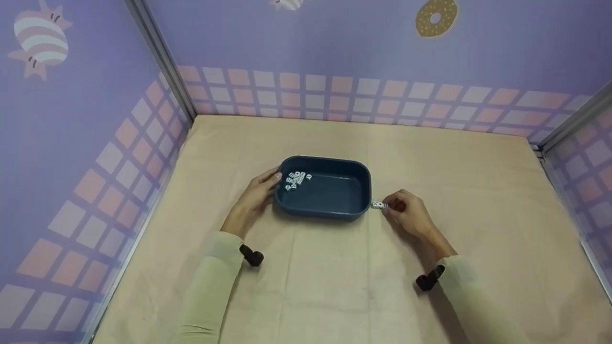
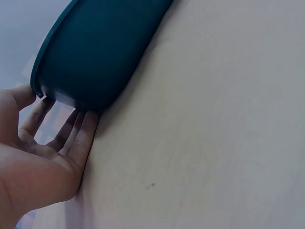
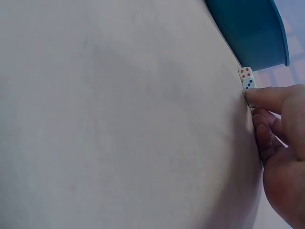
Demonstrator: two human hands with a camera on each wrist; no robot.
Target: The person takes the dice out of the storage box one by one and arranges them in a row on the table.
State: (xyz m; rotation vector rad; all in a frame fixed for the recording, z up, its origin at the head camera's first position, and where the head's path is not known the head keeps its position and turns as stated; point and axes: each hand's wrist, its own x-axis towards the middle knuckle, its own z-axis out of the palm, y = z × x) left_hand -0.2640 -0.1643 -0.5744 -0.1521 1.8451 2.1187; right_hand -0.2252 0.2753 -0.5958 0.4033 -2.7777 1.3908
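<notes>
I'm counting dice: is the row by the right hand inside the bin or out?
Out: the dice row sits on the table beside the blue bin, right hand at one end.

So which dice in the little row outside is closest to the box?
The red-dotted die at the row's end, beside the box; the blue-dotted die comes next, nearer the right hand.

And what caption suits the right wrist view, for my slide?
Right hand pinches one end of a row of dice beside a blue container.
</notes>
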